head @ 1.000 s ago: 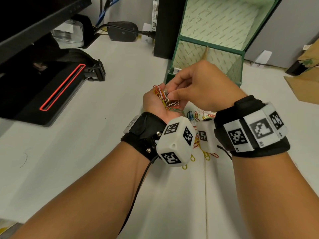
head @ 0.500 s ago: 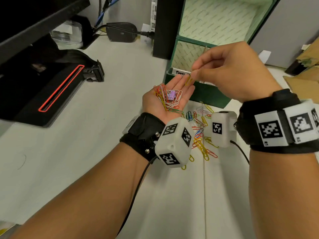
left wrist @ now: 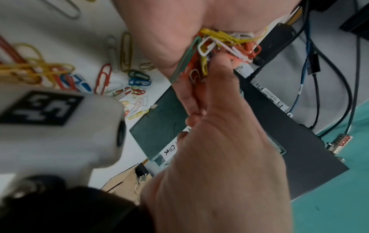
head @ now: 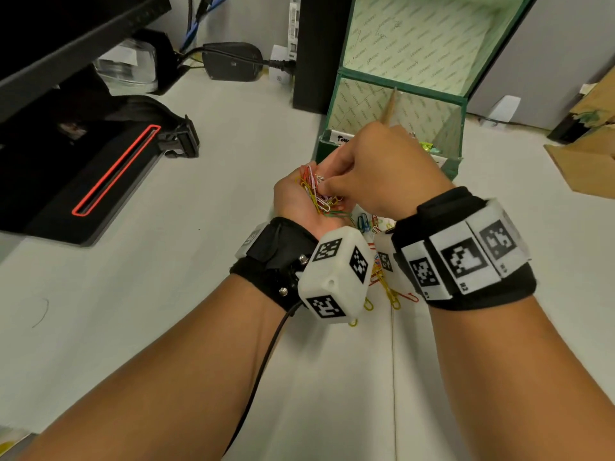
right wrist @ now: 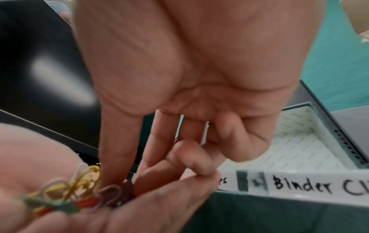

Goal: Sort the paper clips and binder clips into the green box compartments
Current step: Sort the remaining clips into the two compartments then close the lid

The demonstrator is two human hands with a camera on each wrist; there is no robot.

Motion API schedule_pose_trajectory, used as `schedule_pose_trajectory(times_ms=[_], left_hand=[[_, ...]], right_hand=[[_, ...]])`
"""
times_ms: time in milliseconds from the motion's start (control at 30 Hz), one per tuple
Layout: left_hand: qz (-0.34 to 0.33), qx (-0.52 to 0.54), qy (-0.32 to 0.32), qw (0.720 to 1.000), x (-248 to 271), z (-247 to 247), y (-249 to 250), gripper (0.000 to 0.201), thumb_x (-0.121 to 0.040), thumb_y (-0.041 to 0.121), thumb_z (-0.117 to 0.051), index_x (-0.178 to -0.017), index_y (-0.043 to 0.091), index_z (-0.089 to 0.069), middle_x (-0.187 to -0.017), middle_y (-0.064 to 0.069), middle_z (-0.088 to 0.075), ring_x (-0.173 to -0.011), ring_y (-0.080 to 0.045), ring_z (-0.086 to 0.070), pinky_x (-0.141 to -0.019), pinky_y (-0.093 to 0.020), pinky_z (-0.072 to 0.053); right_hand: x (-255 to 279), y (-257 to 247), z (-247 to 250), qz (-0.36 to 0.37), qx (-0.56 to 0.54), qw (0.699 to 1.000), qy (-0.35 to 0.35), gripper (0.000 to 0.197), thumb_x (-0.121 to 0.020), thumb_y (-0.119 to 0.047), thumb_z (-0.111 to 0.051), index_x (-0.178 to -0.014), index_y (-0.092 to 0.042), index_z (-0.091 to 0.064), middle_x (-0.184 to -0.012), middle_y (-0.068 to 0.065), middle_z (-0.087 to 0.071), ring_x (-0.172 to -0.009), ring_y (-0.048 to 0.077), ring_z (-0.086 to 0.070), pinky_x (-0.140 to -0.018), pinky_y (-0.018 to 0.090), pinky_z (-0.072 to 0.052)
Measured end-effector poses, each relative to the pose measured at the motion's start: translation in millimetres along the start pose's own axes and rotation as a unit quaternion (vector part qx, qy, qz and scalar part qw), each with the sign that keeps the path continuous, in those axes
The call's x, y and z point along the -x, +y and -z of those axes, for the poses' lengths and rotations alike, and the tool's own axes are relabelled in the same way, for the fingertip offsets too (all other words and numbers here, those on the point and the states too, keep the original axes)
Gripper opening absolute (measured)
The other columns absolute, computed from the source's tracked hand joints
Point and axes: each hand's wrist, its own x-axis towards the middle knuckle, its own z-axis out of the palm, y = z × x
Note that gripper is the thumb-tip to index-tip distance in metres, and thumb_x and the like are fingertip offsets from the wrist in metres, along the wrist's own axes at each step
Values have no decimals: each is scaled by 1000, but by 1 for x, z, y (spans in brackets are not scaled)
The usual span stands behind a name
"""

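The left hand (head: 299, 197) lies palm up just in front of the green box (head: 461, 81), cupping a tangle of coloured paper clips (head: 316, 194) with its fingers loosely curled around them. The right hand (head: 382, 171) reaches down into that palm, its thumb and fingers (right wrist: 117, 157) pinching at the tangle. More loose clips (left wrist: 123, 85) lie scattered on the counter (head: 199, 261) in front of the box, beneath the wrists.

White label (right wrist: 299, 187) on green box (right wrist: 259, 217) front rim: handwritten "Binder Cl…", cut off.
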Motion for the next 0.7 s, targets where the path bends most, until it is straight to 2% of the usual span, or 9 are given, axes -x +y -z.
schedule_pose_trajectory(times_ms=[67, 133, 200, 300, 367, 500, 600, 633, 700], left_hand=[[-6, 23, 1, 1000, -3, -1, 0, 67, -101, 19, -23, -57, -5, -67, -57, -15, -67, -33, -19, -57, -37, -17, -46], [-6, 29, 6, 1000, -5, 2, 0, 71, -101, 21, -24, -48, -1, -67, -52, -12, -65, -36, -19, -59, -42, -19, -50], [2, 23, 9, 1000, -6, 4, 1, 69, -100, 23, -26, -51, 1, -70, -54, -10, -66, -43, -19, -63, -48, -20, -53], [3, 15, 34, 999, -4, 3, 2, 65, -100, 21, -30, -53, 1, -69, -52, -10, -65, -39, -18, -61, -44, -20, -51], [5, 22, 25, 999, -5, 3, 1, 67, -100, 21, -29, -51, 0, -70, -54, -12, -67, -41, -20, -63, -44, -22, -53], [6, 34, 14, 999, -3, 1, 1, 66, -100, 20, -28, -55, -5, -69, -57, -16, -67, -40, -21, -62, -40, -21, -50], [14, 56, -23, 998, -3, 1, 2, 65, -100, 21, -25, -62, -7, -70, -63, -20, -68, -47, -25, -67, -43, -24, -53], [17, 60, -41, 997, -3, 2, 2, 65, -99, 21, -24, -66, -8, -71, -70, -23, -69, -54, -27, -69, -49, -27, -57], [21, 69, -64, 995, -6, 4, 3, 56, -97, 20, -23, -86, -12, -68, -92, -29, -68, -73, -34, -70, -68, -38, -59]], right_hand=[[-1, -2, -1, 7, 1, 1000, 0, 5, -80, -33, -75, -79, -28, -76, -86, -7, -72, -79, 14, -65, -78, 38, -57], [0, -2, -1, 17, 10, 1000, -10, 4, -83, -27, -72, -81, -25, -74, -84, -6, -70, -81, 15, -65, -80, 39, -56], [1, -2, 0, 25, 8, 999, -23, 3, -83, -28, -72, -82, -25, -72, -80, -6, -69, -80, 15, -66, -81, 39, -56], [4, -4, 3, 34, -4, 999, -35, 4, -82, -27, -75, -84, -25, -72, -81, -7, -69, -82, 14, -66, -83, 38, -56], [4, -3, 3, 40, -3, 998, -38, 5, -82, -25, -75, -86, -24, -72, -85, -6, -70, -84, 14, -66, -84, 38, -55], [4, -2, 4, 43, -24, 998, -45, 6, -81, -22, -76, -83, -24, -71, -88, -6, -71, -83, 11, -67, -84, 36, -56], [3, 2, 8, 30, -79, 996, -43, 7, -79, -21, -78, -83, -22, -72, -84, -6, -73, -75, 7, -68, -75, 27, -57], [3, 4, 10, 27, -99, 994, -38, 8, -80, -21, -78, -85, -20, -71, -81, -5, -73, -70, 6, -69, -70, 23, -57], [2, 8, 13, 24, -136, 990, -14, 10, -80, -20, -78, -86, -18, -71, -80, -2, -74, -67, 8, -71, -70, 23, -59]])
